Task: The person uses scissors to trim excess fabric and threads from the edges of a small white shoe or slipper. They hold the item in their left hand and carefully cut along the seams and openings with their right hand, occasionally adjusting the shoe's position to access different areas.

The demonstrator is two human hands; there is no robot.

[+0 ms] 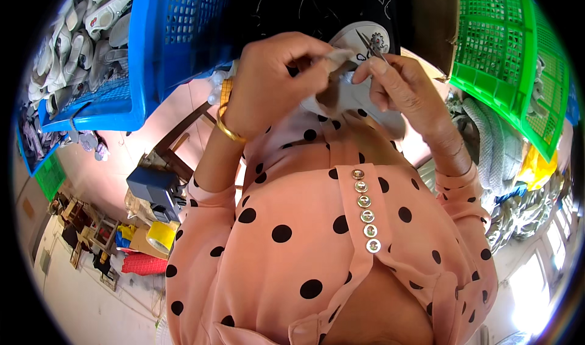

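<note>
A white shoe (346, 39) with a dark embroidered pattern on its toe lies over my lap. My left hand (277, 71), with a gold bangle at the wrist, pinches a pale edge of it near the opening. Small metal scissors (371, 44) stick out from the fingers of my right hand (399, 89), their blades lying over the embroidered toe. The scissors' handles are mostly hidden by that hand. Lower down, between my hands, more pale shoe surface shows, partly covered by my left hand.
A blue plastic crate (139, 59) heaped with white shoes (79, 52) stands at the left. On the right are a cardboard box (436, 28) and a green crate (496, 59). Loose threads lie on the dark cloth ahead. A wide yellow tape roll (161, 236) sits lower left.
</note>
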